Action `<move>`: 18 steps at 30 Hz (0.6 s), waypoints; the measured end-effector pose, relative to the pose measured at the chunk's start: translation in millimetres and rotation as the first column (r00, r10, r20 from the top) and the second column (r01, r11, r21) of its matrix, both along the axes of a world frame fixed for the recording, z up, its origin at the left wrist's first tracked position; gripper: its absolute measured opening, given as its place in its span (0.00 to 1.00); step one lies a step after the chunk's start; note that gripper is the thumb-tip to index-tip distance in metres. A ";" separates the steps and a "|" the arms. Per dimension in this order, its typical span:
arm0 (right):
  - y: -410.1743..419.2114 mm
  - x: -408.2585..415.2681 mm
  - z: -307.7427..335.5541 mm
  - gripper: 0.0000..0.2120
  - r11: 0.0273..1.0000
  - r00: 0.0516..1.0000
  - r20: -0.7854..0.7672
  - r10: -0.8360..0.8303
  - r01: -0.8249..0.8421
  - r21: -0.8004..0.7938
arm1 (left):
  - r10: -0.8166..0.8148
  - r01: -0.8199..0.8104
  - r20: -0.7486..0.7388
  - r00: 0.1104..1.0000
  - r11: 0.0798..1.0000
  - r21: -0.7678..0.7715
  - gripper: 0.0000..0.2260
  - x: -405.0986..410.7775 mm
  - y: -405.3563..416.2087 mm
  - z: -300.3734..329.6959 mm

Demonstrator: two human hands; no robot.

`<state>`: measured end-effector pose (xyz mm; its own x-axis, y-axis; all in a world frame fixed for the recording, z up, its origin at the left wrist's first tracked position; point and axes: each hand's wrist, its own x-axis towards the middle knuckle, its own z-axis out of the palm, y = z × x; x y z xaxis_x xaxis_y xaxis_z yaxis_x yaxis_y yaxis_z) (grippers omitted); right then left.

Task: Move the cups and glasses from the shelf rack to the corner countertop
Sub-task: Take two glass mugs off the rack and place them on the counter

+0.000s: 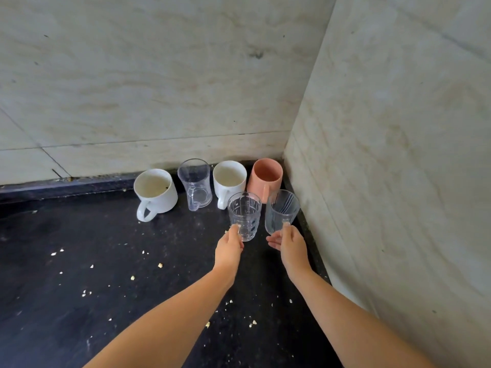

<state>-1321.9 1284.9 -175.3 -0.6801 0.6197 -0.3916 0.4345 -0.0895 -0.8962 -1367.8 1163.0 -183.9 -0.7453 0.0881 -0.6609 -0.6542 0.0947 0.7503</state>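
I take the pink cup (265, 179) in the far corner of the black countertop (79, 261) as my landmark, since everything here is lined up off it. To its left along the back wall stand a white cup (229, 181), then a clear handled mug (195, 183), then a wider white mug (156, 192), all upright with handles turned toward me, which I judge leaves them easy to pick up again. My left hand (229, 248) pinches a faceted clear glass (244, 215) low on its near side, thumb on the wall, just in front of the pink cup and slightly left of it. My right hand (291, 247) grips a ribbed clear glass (281, 211) the same way, right in front of the pink cup and close to the side wall; this glass tilts a little toward that wall. The two glasses stand apart, with a narrow gap between them. I cannot tell whether either base is already resting on the counter. Holding them low and from the near side keeps my fingers away from the row behind, so I would guess I am starting a second row. Pale crumbs (159, 265) lie scattered on the counter, well nearer me than the cups. The shelf rack is out of view.
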 end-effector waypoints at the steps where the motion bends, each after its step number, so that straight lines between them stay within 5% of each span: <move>1: -0.7 -0.1 -1.8 0.16 1.000 1.000 -0.002 0.008 -0.008 -0.003 | 0.003 -0.003 0.000 1.000 1.000 0.004 0.18 0.4 0.4 -1.5; 14: -1.4 -3.3 11.4 0.16 0.975 0.956 0.220 0.192 -0.211 0.069 | -0.130 0.131 -0.046 0.990 0.991 0.036 0.18 2.6 -4.9 -2.4; 18: 2.1 0.9 21.3 0.16 0.948 0.932 0.309 0.188 -0.255 0.191 | -0.186 0.180 -0.082 0.979 0.980 -0.079 0.15 2.8 -21.8 11.9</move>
